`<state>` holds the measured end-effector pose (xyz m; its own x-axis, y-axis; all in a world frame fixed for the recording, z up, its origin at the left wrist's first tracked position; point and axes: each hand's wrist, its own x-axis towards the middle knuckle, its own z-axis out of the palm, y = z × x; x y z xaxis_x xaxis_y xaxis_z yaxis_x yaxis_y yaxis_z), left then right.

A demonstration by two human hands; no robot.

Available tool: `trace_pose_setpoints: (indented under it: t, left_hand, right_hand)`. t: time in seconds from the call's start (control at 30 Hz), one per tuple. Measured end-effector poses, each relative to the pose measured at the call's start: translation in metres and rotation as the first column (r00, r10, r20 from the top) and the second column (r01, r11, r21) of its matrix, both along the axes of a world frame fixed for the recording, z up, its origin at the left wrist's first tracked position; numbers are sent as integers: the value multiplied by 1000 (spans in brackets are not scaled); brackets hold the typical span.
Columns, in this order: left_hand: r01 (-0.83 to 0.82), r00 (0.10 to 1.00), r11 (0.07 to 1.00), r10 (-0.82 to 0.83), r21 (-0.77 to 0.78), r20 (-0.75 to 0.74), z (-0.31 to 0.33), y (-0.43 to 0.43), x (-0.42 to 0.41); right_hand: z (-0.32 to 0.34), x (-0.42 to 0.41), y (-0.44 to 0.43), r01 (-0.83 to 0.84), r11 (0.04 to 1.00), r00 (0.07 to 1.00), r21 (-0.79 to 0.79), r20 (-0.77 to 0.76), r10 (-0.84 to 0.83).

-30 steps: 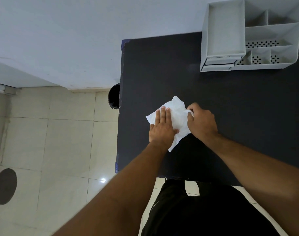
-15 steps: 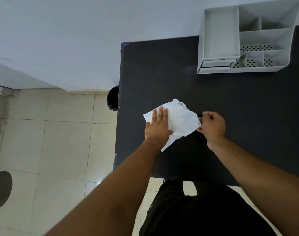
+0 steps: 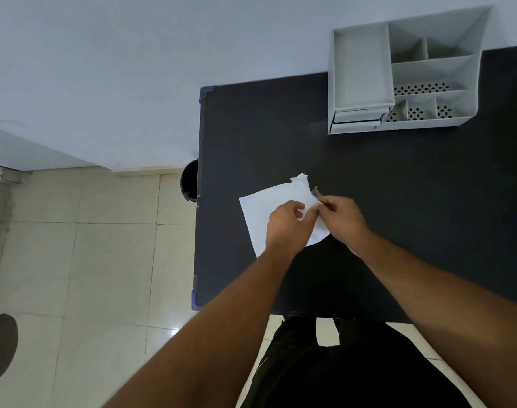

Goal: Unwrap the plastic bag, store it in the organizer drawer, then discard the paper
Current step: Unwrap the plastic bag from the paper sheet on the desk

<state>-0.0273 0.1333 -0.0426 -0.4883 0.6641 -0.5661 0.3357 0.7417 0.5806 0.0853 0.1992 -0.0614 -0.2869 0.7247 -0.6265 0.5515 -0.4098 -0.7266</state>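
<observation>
Standing at the near edge of the table [image 3: 413, 207], I have both forearms stretched out over it, with my dark clothing below them. My left hand [image 3: 288, 228] is over the paper [image 3: 258, 209], fingers curled, thumb and fingertips pinching a raised fold of it. My right hand [image 3: 345, 219] is just beside it, fingertips meeting the left's. Its fingers are curled too, pinching a small clear sliver that sticks up past the fold. I take that sliver to be the plastic bag [image 3: 316, 191], though it is too thin and see-through to be sure. The paper lies partly opened on the table near its left edge, about midway along, with one crumpled corner pointing toward the far edge. A black bin [image 3: 190, 181] shows beside that left edge, partly hidden by the table. At the far edge, toward the right corner, stands the grey organizer [image 3: 360, 69]. Its drawer [image 3: 356, 116] is at the front left, facing me, well apart from my hands.
</observation>
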Motion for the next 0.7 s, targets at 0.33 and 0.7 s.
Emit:
trace_pose_setpoints:
  t: [0.33, 0.7]
  left_hand:
    - [-284, 938, 958, 283, -20, 199, -5, 12, -3]
    - [-314, 915, 949, 312, -35, 255, -2, 8, -2]
  right_hand:
    - [10, 5, -14, 138, 978, 974, -153, -161, -163]
    - [11, 3, -5, 208, 971, 976, -117, -34, -213]
